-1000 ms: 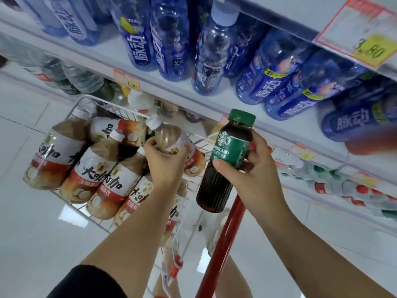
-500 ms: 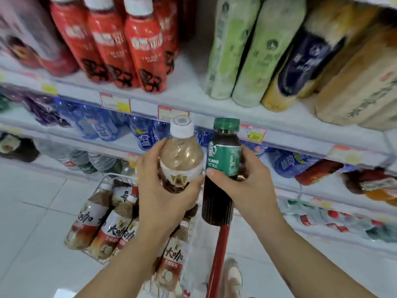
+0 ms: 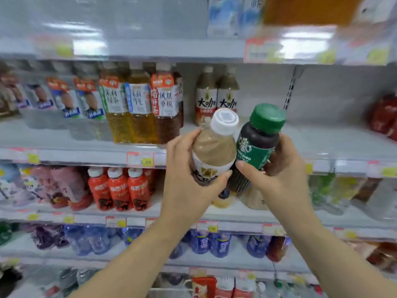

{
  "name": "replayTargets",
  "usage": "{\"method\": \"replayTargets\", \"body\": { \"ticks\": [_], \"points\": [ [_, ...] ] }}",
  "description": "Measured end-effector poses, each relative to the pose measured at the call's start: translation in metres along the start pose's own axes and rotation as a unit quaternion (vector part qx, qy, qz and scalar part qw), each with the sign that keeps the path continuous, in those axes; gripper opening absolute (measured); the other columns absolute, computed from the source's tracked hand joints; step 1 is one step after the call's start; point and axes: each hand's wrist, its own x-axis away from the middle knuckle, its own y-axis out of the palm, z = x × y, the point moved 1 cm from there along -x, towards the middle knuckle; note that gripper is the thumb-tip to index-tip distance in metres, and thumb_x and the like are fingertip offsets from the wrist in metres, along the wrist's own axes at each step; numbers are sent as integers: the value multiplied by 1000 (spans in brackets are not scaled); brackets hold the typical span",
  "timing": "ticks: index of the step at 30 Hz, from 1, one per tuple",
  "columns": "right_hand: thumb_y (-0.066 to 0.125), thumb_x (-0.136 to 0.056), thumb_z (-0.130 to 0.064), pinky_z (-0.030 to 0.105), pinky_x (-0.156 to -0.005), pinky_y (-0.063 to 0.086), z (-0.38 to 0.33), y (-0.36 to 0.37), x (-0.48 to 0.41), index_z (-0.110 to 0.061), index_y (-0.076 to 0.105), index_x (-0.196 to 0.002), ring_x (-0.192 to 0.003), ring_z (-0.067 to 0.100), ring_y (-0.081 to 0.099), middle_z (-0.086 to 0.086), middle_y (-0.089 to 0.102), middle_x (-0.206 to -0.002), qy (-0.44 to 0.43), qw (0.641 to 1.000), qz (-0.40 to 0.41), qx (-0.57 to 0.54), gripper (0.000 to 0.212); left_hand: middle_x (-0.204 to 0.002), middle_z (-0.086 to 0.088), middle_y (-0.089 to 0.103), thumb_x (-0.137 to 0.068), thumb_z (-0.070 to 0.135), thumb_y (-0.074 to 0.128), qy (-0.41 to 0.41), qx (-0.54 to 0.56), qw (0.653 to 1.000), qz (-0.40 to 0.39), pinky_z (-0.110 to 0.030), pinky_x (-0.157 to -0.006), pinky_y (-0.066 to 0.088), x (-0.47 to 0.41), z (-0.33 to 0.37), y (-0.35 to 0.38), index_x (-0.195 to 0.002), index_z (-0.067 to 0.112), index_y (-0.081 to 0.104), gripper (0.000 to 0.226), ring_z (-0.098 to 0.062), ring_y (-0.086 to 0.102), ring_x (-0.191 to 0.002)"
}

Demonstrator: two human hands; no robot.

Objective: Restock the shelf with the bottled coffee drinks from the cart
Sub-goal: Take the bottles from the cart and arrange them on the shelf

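Observation:
My left hand (image 3: 191, 186) grips a milky brown coffee bottle with a white cap (image 3: 214, 145), held upright at chest height. Right beside it, my right hand (image 3: 279, 175) grips a dark coffee bottle with a green cap and green label (image 3: 256, 145). The two bottles touch each other. Behind them, on the shelf (image 3: 322, 143), stand two matching milky coffee bottles (image 3: 217, 97) with bare shelf space to their right. The cart (image 3: 171, 291) shows only as a wire rim at the bottom edge.
Tea bottles (image 3: 141, 108) fill the same shelf to the left of the coffee. Red bottles (image 3: 120, 188) stand one shelf lower, blue water bottles (image 3: 210, 244) below that. Price tags (image 3: 140, 159) line the shelf edges. Red items (image 3: 384, 115) sit at far right.
Both hands have risen with their bottles from the cart up to the coffee shelf. My view has tilted upward, so the cart has dropped almost out of sight.

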Motion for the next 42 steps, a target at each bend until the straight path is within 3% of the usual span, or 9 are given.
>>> {"method": "replayTargets", "body": {
  "ticks": [2, 6, 12, 16, 20, 26, 31, 37, 42],
  "points": [
    [77, -71, 3, 24, -91, 50, -7, -23, -17, -14, 47, -128, -107, 8, 61, -2, 62, -117, -34, 999, 10, 9, 67, -122, 2, 40, -66, 17, 84, 33, -14, 999, -12, -10, -98, 32, -18, 11, 15, -128, 27, 38, 77, 4, 38, -118],
    [76, -74, -1, 13, -92, 45, -10, -61, -49, -43, 42, -118, -110, 0, 56, -16, 56, -118, -82, 994, 2, 71, 70, -128, -1, 40, -74, 27, 74, 72, -44, 996, -27, -2, -96, 26, -46, 19, 52, -129, 25, 38, 66, 14, 29, -122],
    [76, -74, -8, 4, -90, 38, 22, -103, -99, -54, 38, -116, -110, -10, 50, -18, 53, -120, -78, 985, -20, 156, 73, -131, 2, 38, -75, 17, 78, 40, -49, 997, -38, 3, -89, 27, -79, 6, 99, -129, 34, 39, 69, 17, 32, -118],
    [74, -76, -9, 24, -97, 45, 51, -117, -130, -55, 39, -116, -111, 1, 56, -12, 58, -121, -8, 993, -52, 109, 70, -125, 12, 35, -73, 16, 78, -46, -22, 999, -14, 7, -81, 28, -102, -7, 120, -124, 44, 32, 75, 21, 37, -107],
    [71, -80, -6, 35, -99, 45, 76, -122, -155, -59, 40, -113, -114, 11, 58, -7, 60, -123, 44, 995, -62, 61, 69, -126, 9, 35, -74, 13, 77, -144, -15, 989, 19, 7, -81, 26, -119, -26, 141, -138, 30, 34, 79, 9, 38, -101],
    [65, -84, -2, 9, -75, 49, 99, -126, -182, -38, 38, -124, -104, -2, 58, -9, 58, -120, 74, 994, -69, 29, 60, -133, 1, 36, -75, 25, 77, -227, -36, 972, 41, -23, -94, 35, -146, -52, 158, -144, 23, 29, 84, -12, 43, -115],
    [76, -76, -16, 16, -79, 41, 113, -124, -180, -33, 39, -122, -103, 3, 55, -11, 56, -111, 93, 982, -110, 126, 62, -143, -4, 26, -72, 23, 80, -266, -45, 963, -9, -26, -100, 29, -138, -64, 157, -148, 26, 13, 102, -18, 32, -131],
    [81, -69, -13, 26, -84, 43, 122, -124, -184, -20, 41, -127, -101, 15, 55, -1, 58, -115, 120, 968, -109, 193, 71, -117, 0, 58, -76, 18, 76, -301, -61, 950, -61, -27, -84, 42, -143, -80, 159, -123, 17, 42, 58, -16, 55, -106],
    [76, -75, -11, 25, -80, 41, 123, -127, -183, -16, 35, -135, -96, 14, 53, 5, 59, -120, 132, 968, -82, 196, 73, -122, -7, 56, -77, 21, 75, -314, -106, 943, -19, -40, -95, 46, -149, -92, 154, -125, 11, 42, 60, -25, 54, -113]
  ]
}}
